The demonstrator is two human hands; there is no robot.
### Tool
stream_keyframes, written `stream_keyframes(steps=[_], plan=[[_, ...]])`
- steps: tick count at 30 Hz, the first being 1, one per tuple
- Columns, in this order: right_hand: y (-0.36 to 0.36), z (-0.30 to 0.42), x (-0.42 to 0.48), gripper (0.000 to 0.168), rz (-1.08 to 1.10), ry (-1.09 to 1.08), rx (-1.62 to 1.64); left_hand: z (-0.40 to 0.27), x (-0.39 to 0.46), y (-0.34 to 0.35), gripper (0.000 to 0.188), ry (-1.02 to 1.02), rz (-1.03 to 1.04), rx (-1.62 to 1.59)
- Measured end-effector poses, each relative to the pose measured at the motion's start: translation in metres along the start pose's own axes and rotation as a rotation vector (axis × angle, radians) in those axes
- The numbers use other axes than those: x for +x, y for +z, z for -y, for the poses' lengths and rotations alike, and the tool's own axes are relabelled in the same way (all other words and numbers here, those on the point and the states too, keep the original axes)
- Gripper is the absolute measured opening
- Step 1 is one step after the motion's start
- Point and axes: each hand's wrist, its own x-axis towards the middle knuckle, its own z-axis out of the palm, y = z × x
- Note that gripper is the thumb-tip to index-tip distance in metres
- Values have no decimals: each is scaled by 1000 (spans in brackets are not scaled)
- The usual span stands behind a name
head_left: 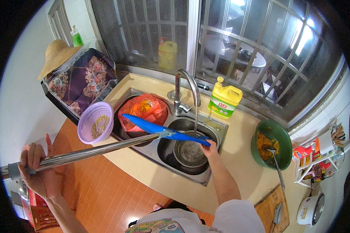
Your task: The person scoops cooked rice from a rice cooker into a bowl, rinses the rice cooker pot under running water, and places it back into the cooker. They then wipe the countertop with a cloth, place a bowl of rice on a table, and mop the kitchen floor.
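My left hand (36, 169) is closed around the metal pole of a flat mop (102, 148), near a grey collar. The mop's long blue head (148, 125) slants across the double steel sink, and my right hand (210, 148) grips its right end. From the chrome faucet (188, 84), water runs down by the blue head over the right basin. Beneath it lies a round metal pan (188, 154). A red plastic bag (157, 109) with orange scraps fills much of the left basin.
A purple colander (81, 125) stands left of the sink. Behind the basins is a yellow detergent bottle (225, 100). At right are a green bowl (284, 139) of orange food with a spoon, a wooden cutting board (281, 201) with a cleaver (277, 214), and a rice cooker (307, 208).
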Motion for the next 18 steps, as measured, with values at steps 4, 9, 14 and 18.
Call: stream_keyframes(steps=[4, 9, 14, 18], plan=[[-7, 14, -1, 7, 39, -69, 1, 12, -3, -6, 28, -15, -9, -6], [-10, 35, -4, 13, 159, -108, -6, 16, -24, -26, 28, 6, -33, -19], [-21, 54, 11, 19, 271, -160, 34, 22, -55, -40, 28, 29, -87, 2], [-11, 44, 9, 17, 217, -233, 133, 38, -79, -49, 29, 57, -88, -12]])
